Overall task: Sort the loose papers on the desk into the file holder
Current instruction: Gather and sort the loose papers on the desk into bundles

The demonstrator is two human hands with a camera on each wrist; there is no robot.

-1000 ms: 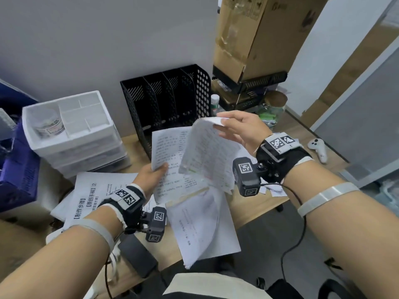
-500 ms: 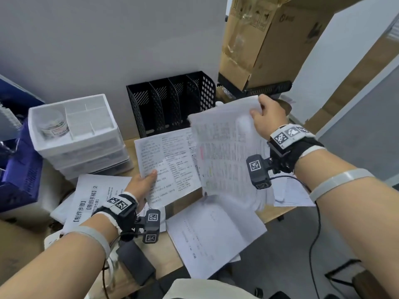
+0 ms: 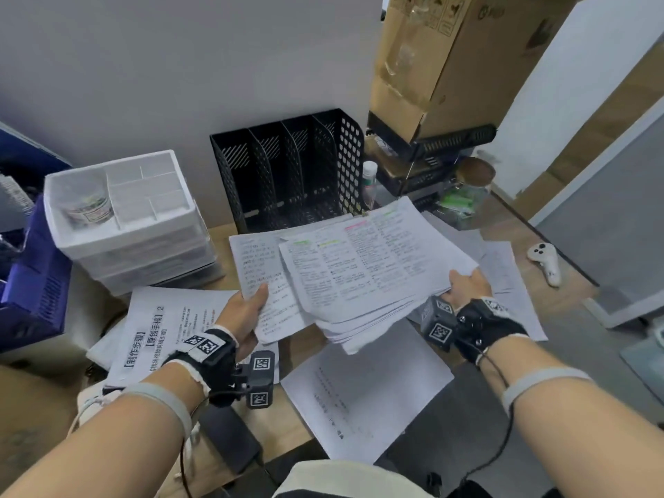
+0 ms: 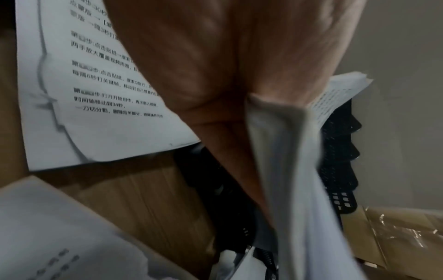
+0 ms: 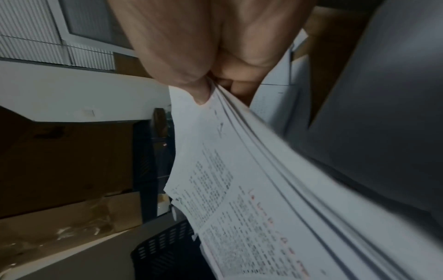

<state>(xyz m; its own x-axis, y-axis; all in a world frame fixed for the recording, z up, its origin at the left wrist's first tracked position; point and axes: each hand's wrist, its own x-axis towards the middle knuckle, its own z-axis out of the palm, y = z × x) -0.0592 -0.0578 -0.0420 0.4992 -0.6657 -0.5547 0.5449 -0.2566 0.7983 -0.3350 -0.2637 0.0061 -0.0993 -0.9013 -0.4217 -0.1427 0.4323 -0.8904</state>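
Four empty slots show in the file holder (image 3: pixel 287 174) at the desk's (image 3: pixel 287 429) back edge, against the wall; my left hand (image 3: pixel 244 314) pinches one paper (image 3: pixel 257 267), my right hand (image 3: pixel 467 285) grips a stack (image 3: pixel 370 274) above the desk.

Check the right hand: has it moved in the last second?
Yes. The right hand, gripping the thick stack of papers, has dropped from level with the file holder's top to below its base, nearer the person.
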